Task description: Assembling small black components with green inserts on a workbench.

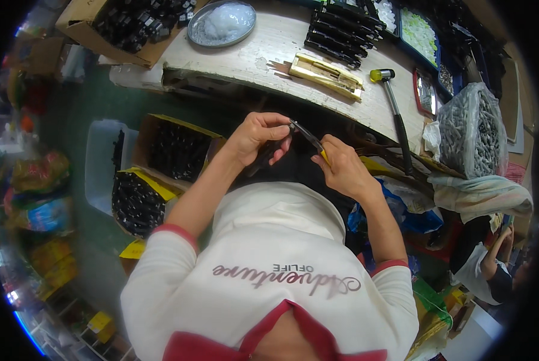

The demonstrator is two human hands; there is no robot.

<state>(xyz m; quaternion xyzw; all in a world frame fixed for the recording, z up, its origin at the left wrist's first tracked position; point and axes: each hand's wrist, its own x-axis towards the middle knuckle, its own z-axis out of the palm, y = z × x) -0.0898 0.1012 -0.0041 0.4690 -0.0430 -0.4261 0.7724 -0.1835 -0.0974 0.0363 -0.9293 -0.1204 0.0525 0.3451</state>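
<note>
My left hand [259, 137] is closed on a slim dark part [266, 156], which hangs below the fingers; its exact kind is not clear. In my right hand [345, 170] is a pair of pliers [308, 137] with a yellow handle, held closed. The pliers' tips meet the small end of the dark part at my left thumb and fingertips. Both hands are in front of the workbench [251, 63], above my lap. A gold-coloured metal jig [327, 77] lies on the bench beyond them.
A hammer [394, 107] lies at the bench's right. Behind are stacked black parts [343, 35] and a round dish [220, 46] of whitish gel. Boxes of black parts [179, 150] stand at left. A bag of grey pieces [472, 129] and another person [492, 268] are at right.
</note>
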